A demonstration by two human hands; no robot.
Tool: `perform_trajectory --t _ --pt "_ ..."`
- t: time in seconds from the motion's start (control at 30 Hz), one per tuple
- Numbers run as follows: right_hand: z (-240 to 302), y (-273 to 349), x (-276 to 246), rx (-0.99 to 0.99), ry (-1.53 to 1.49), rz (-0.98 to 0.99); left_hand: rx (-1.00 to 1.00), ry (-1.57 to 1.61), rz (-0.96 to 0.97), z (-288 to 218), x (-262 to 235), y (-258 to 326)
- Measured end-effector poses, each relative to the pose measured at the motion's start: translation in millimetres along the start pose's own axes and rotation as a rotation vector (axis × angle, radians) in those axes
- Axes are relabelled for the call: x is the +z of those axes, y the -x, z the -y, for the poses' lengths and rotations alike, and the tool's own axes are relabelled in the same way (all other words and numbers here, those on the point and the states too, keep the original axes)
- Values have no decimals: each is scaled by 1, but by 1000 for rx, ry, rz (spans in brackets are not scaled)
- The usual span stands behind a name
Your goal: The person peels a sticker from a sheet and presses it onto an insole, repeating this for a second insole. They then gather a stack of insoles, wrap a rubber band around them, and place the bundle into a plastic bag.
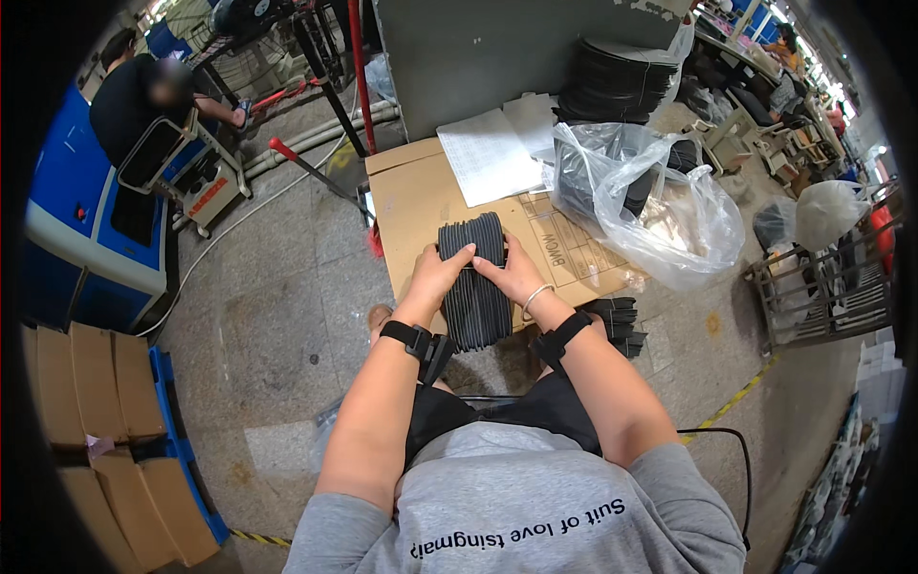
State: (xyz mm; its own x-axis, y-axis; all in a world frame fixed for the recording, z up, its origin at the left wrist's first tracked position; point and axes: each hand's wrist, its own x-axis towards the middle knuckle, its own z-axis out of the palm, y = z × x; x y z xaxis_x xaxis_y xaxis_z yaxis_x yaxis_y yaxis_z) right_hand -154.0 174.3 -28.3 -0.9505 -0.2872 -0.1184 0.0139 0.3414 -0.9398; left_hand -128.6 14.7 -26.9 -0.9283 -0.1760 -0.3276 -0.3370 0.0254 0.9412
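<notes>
A thick stack of thin black pieces point(475, 311) with curved edges stands at the near edge of the cardboard point(406, 196). My left hand point(437, 277) grips its left side, and my right hand point(518, 272) has the right side. Both thumbs point inward over the stack and nearly meet; a thin light line, perhaps a tie, shows beside them. The other fingers are mostly hidden behind the pieces. Similar black pieces point(622, 325) lie lower down, right of my right wrist. Beyond my hands, white printed sheets point(490, 158) rest on the cardboard.
An open clear plastic bag point(698, 239) with black pieces inside sits at the right. Behind it rises a tall black stack point(612, 91) against a grey panel point(478, 67). Left are a red pole point(361, 77), cartons point(96, 383) and a seated person point(143, 105); a metal rack point(813, 287) stands far right.
</notes>
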Motion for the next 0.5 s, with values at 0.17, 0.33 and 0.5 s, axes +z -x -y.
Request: perform_trajectory --t 0.17,0.33,0.5 --pt "-11 -13 1 -3 -72 90 -16 -43 -30 4 -1 -8" --pt "-32 -19 3 -34 -46 -80 -16 -78 -11 -8 3 -5" --pt "36 -3 2 141 246 10 97 -533 -146 -18 -3 0"
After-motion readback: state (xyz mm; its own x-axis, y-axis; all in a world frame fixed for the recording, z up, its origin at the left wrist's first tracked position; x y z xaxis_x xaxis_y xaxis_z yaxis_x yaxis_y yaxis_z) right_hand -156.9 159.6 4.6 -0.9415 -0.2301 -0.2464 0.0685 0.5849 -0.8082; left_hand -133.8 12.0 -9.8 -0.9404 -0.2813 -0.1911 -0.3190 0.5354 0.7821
